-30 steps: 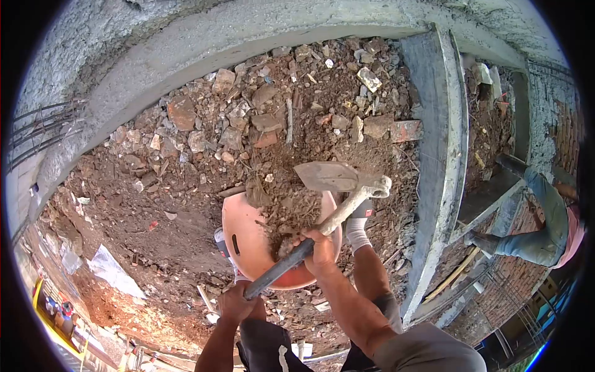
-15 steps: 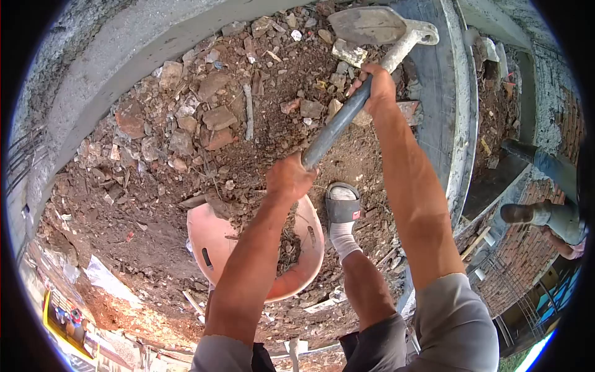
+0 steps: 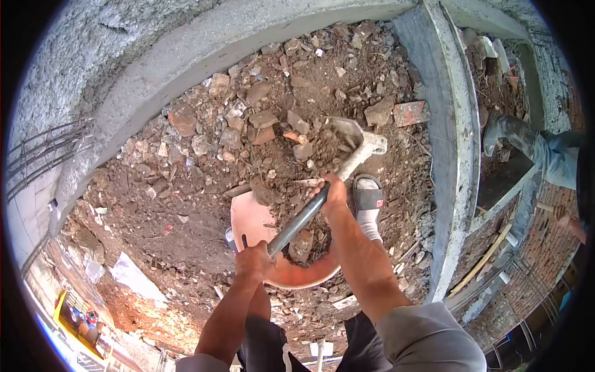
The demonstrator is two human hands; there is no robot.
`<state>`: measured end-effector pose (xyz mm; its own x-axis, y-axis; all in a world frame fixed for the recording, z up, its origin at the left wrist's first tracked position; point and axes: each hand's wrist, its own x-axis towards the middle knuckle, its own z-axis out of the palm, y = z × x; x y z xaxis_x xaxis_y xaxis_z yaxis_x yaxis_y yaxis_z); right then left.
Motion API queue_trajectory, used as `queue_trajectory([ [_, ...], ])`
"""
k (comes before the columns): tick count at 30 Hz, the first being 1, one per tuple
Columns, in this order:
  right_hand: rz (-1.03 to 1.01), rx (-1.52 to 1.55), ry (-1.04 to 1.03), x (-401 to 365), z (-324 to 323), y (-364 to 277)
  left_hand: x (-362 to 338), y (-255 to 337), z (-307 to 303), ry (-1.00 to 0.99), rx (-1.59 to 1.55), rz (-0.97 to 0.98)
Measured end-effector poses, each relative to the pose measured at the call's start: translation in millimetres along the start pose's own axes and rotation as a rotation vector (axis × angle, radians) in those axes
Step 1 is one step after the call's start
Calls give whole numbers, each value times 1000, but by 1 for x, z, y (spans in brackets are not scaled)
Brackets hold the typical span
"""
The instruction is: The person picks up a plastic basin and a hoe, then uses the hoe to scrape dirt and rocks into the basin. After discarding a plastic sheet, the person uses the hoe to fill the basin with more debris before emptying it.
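Observation:
A hoe-like digging tool (image 3: 302,218) slants across the middle, its metal head up and to the right among soil and stones. My left hand (image 3: 254,260) is wrapped round the lower end of its dark handle. Higher up, near the pale metal neck, my right hand (image 3: 331,191) grips the same handle. Beneath the handle lies an orange-pink basin (image 3: 248,217), with soil and a large stone in it. Loose soil partly hides the tool's blade.
Broken bricks and stones (image 3: 263,119) cover the ground. A concrete beam (image 3: 449,124) runs along the right, and a concrete wall (image 3: 204,53) curves behind. My sandalled foot (image 3: 368,195) stands beside the basin. Another person's leg (image 3: 511,133) shows beyond the beam.
The tool's head has come down and nearer, from above the beam's edge to the rubble by the basin. Both my hands have moved lower with it. More soil and a stone now show in the basin.

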<state>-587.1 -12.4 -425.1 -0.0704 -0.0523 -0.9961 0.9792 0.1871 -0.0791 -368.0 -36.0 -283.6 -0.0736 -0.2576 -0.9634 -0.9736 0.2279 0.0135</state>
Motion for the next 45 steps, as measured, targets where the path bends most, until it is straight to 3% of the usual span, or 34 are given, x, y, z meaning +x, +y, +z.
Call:
queue_trajectory([
  [3, 62, 76, -100, -50, -44, 76, -61, -52, 28, -8, -7, -45],
  [4, 170, 76, -47, -83, -50, 95, -80, -76, 43, -45, -17, -90],
  [6, 197, 9, -29, -108, -79, 147, -110, -112, 70, -55, -35, -125],
  [9, 246, 68, 1, -143, -75, 138, -130, -130, 92, 19, -87, -113],
  [13, -26, 53, -117, -93, -42, 44, -50, -56, 60, 99, -175, 2],
  [18, -454, 10, -235, 9, 57, -111, 113, 41, -45, 569, -169, 283],
  [21, -464, 14, -327, 69, 117, -150, 156, 53, -119, 515, -156, 276],
  [22, -440, -26, -308, 94, 130, -144, 160, 48, -127, 461, -137, 241],
  [23, -473, -126, -127, 92, 147, -118, 167, 30, -116, 299, -208, 198],
  [25, -356, -256, -74, 94, 151, -54, 150, -4, -65, 158, -254, 94],
  [26, -339, -276, -58, 86, 147, -27, 144, -23, -33, 180, -287, 76],
  [32, -132, -165, -25, 23, 107, 13, 51, -43, -23, 38, -236, -50],
  [39, 64, -353, 95, -15, 48, 90, -33, -67, 44, -32, -263, -113],
  [43, 176, -204, -27, -69, -3, 129, -93, -89, 108, 25, -285, -212],
  [45, 174, -105, -164, -85, -51, 167, -134, -101, 87, -67, -312, -237],
])
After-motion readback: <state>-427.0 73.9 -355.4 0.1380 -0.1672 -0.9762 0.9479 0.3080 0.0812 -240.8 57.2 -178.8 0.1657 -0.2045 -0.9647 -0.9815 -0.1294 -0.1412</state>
